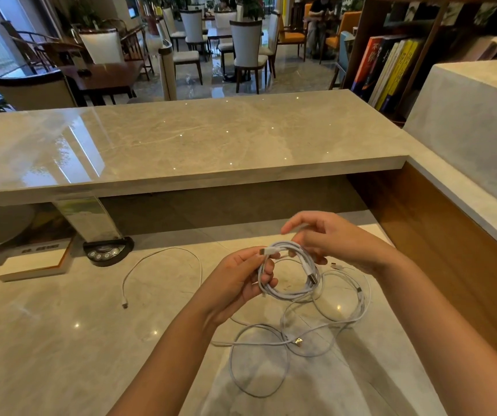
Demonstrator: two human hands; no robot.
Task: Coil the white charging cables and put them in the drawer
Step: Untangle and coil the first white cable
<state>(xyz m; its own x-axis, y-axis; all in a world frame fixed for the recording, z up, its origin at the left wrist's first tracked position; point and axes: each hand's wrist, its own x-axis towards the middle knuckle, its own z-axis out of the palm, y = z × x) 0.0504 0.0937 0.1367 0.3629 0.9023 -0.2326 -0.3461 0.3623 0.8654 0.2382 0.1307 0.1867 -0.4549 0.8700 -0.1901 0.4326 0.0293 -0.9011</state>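
I see my left hand [238,280] raised above the pale polished marble desk [61,340], its fingers and thumb curled round one side of a coiled white charging cable [289,274], with a small white plug end pinched near the top of the loop. The coil hangs as a round bundle of several turns between both hands, above the middle of the desk toward its right side. My right hand [328,238] sits at the coil's upper right; its fingers are loosely bent, some touching the turns, the forefinger stretched out above them, but I cannot tell whether it truly grips the cable.

Below and to the right of the coil, a tangle of loose white charging cables [310,334] sprawls on the desk toward its near right edge, with a metal USB plug [298,342] lying in the middle of the loops. Another thin white cable [163,265] lies in an open arc to the left, well apart from the tangle, its small plug pointing toward the near edge.

At the far left of the desk stands a clear acrylic sign holder [89,220] on a dark round base [107,250], beside a flat white box [34,265].
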